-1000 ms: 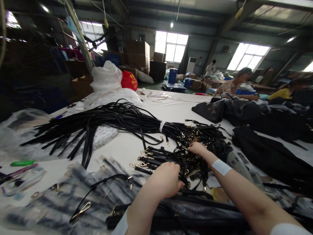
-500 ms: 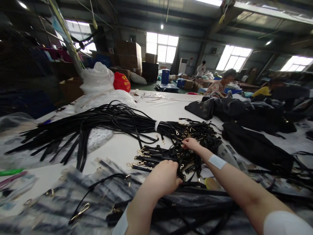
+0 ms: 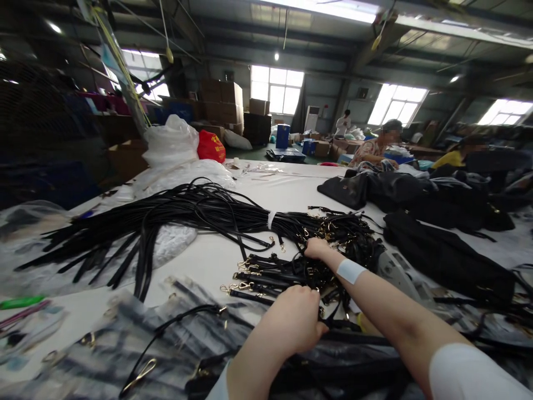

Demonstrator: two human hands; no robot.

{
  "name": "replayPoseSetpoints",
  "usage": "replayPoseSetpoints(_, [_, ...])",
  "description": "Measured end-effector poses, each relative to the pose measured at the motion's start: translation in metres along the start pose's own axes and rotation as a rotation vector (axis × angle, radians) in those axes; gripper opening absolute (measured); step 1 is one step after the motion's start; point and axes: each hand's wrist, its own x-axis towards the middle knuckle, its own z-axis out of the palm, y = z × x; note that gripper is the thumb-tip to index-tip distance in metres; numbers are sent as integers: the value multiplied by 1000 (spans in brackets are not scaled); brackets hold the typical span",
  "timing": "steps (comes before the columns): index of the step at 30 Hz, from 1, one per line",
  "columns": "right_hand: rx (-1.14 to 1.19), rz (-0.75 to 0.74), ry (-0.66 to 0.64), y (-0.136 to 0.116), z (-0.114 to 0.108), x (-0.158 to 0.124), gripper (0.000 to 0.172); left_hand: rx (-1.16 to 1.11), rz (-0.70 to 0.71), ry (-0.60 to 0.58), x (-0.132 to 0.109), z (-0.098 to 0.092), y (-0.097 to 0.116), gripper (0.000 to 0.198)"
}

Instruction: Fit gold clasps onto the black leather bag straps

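A tangle of black straps with gold snap hooks (image 3: 345, 230) lies across the white table. My right hand (image 3: 317, 248) reaches into its near side, fingers pinched together on a black strap. Closer to me, my left hand (image 3: 293, 318) is closed, its back towards me and its thumb pointing right. The curled fingers hide what it grips among the strap ends. Short black straps with gold clasps (image 3: 254, 276) lie side by side just beyond it. A long bundle of black straps (image 3: 200, 208), bound by a white tie (image 3: 271, 220), stretches to the left.
Clear-bagged straps (image 3: 137, 328) cover the near side. Black bags (image 3: 441, 255) are piled on the right, beside a grey-white device (image 3: 395, 272). White plastic wrap (image 3: 172, 144) and a red bag (image 3: 211, 146) sit at the far left. A co-worker (image 3: 377, 145) is across the table.
My left hand has moved a little right. The right hand has shifted slightly left and stays among the straps. The whole view has tilted a little upward.
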Motion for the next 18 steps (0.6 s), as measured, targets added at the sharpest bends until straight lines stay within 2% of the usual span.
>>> replayPoseSetpoints(4, [67, 25, -96, -5, -4, -13, 32, -8, -7, -13, -3, -4, 0, 30])
replayPoseSetpoints(8, [151, -23, -90, 0, -28, -33, 32, -21, -1, 9, -2, -2, -4, 27])
replayPoseSetpoints(11, [245, -139, -158, 6, -53, -61, 30, -72, 18, 154, 3, -2, -5, 29])
replayPoseSetpoints(14, [340, -294, -336, 15, -76, -115, 34, -138, 16, 431, 7, -7, 1, 49])
replayPoseSetpoints(15, [364, -348, -428, 19, -83, -138, 35, -157, 46, 489, 7, -8, 5, 52])
replayPoseSetpoints(16, [384, -401, -523, 24, -89, -163, 34, -180, 102, 500, 7, -9, 9, 52])
replayPoseSetpoints(17, [406, -470, -642, 30, -95, -189, 34, -204, 176, 462, 6, -9, 14, 46])
replayPoseSetpoints(18, [431, -571, -775, 39, -101, -213, 35, -222, 257, 376, 5, -9, 18, 39])
